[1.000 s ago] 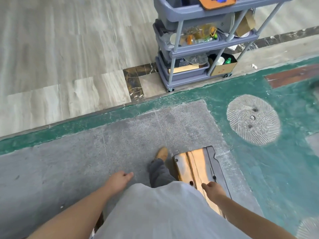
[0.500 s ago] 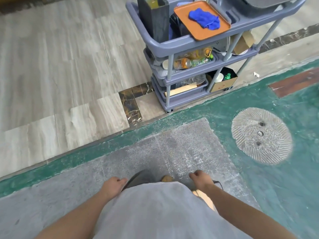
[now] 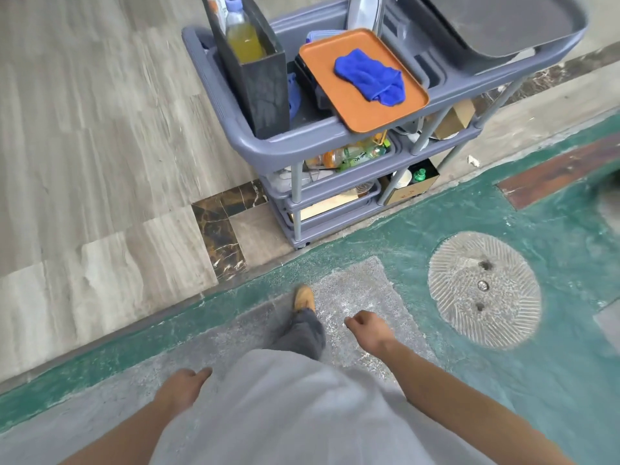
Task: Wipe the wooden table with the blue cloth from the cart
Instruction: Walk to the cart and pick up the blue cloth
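Note:
A crumpled blue cloth (image 3: 372, 77) lies on an orange tray (image 3: 359, 102) on the top shelf of a grey three-tier cart (image 3: 278, 147) ahead of me. My left hand (image 3: 186, 385) hangs low at my left side, fingers loosely curled, holding nothing. My right hand (image 3: 367, 328) is raised a little in front of me, fingers curled in, holding nothing, well short of the cart. The wooden table is not in view.
On the cart stand a dark bag with a bottle (image 3: 243, 35), a grey tray (image 3: 503, 21), and lower shelves of bottles and boxes. A round stone disc (image 3: 483, 290) is set in the green floor at right. My foot (image 3: 304, 298) steps forward.
I have walked towards the cart, which now looms closer and larger. The wooden table has dropped out of view beneath me. My right hand has swung forward.

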The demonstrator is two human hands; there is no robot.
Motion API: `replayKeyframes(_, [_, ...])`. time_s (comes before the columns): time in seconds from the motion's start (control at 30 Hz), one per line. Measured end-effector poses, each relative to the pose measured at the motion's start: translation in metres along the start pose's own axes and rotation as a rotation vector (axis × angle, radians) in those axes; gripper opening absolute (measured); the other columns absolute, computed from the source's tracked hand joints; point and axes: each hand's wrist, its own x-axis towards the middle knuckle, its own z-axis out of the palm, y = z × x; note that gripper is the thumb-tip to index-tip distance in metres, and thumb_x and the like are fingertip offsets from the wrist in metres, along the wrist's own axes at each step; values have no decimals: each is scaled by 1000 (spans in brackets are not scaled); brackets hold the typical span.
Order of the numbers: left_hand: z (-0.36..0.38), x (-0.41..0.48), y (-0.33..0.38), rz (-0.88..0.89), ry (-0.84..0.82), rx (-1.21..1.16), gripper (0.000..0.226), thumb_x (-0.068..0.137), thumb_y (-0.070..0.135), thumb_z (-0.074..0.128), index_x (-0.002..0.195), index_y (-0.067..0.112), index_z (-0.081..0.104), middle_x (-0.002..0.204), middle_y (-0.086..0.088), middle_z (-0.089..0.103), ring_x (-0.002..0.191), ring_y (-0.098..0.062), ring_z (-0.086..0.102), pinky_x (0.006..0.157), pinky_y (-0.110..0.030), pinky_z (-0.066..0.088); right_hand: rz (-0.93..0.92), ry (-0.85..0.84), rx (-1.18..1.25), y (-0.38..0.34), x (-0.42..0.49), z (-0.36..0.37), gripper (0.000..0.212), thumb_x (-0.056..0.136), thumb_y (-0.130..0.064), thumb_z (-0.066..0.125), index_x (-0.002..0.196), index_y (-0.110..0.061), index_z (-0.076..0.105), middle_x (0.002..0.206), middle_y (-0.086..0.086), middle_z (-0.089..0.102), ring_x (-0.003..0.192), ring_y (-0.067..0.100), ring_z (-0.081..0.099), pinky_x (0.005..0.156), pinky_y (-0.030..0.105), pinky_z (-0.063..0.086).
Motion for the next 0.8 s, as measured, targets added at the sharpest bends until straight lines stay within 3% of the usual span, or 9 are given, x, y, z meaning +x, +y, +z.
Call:
replayKeyframes(0.2, [-36, 26, 139, 158, -59, 35, 40, 106, 45, 48, 84, 15, 63, 83, -9, 61, 76, -27, 58, 63, -34, 39, 100, 29, 2, -9, 46, -84, 31, 100, -43, 52, 89, -14, 59, 88, 6, 63, 83, 26, 60, 73, 32, 44])
replayKeyframes(0.27, [-46, 27, 190, 219, -66, 21, 49, 105, 49, 48, 99, 6, 69, 93, -15, 67, 83, -29, 64, 73, -36, 47, 134, 48, 6, -7, 57, -110, 32, 100, -42, 52, 95, -12, 62, 92, 8, 65, 88, 27, 61, 75, 32, 44])
replayKeyframes(0.33, [-54, 21, 241, 300, -42, 13, 55, 104, 52, 49, 97, 1, 68, 95, -19, 71, 90, -35, 70, 78, -39, 50, 162, 54, -2, -4, 65, -133, 35, 100, -42, 51, 97, -10, 64, 96, 10, 68, 90, 29, 63, 77, 34, 45])
replayKeyframes(0.4, [-62, 12, 289, 388, -21, 19, 52, 103, 53, 50, 91, 6, 67, 85, -11, 68, 91, -34, 71, 74, -36, 45, 176, 68, -1, -1, 73, -155, 36, 100, -43, 51, 99, -9, 66, 101, 12, 70, 94, 30, 64, 80, 35, 48])
replayKeyframes(0.47, [-70, -1, 336, 475, -10, 28, 45, 102, 55, 51, 100, 14, 69, 91, 2, 68, 89, -22, 69, 79, -34, 47, 157, 90, 4, -3, 82, -180, 36, 101, -42, 52, 102, -9, 66, 101, 12, 71, 94, 30, 64, 81, 36, 49])
replayKeyframes(0.6, [-85, -32, 411, 675, 82, -1, 40, 101, 57, 51, 115, 25, 70, 108, 14, 71, 97, -5, 66, 91, -33, 55, 5, 147, 30, -29, 103, -234, 31, 100, -40, 54, 101, -12, 66, 97, 7, 70, 93, 28, 65, 85, 39, 52])
replayKeyframes(0.7, [-98, -58, 458, 786, 273, -54, 45, 98, 67, 38, 116, 36, 66, 105, 27, 63, 94, 10, 59, 78, -16, 48, -212, 165, 44, -67, 116, -285, 24, 101, -38, 56, 106, -17, 68, 100, -1, 72, 96, 20, 66, 87, 37, 53])
replayKeyframes(0.8, [-109, -73, 488, 836, 448, -182, 51, 95, 69, 32, 114, 36, 66, 109, 24, 63, 97, 6, 59, 78, -16, 42, -439, 190, 90, -108, 116, -322, 19, 101, -38, 57, 107, -25, 69, 100, -13, 70, 96, -1, 64, 79, 15, 48])
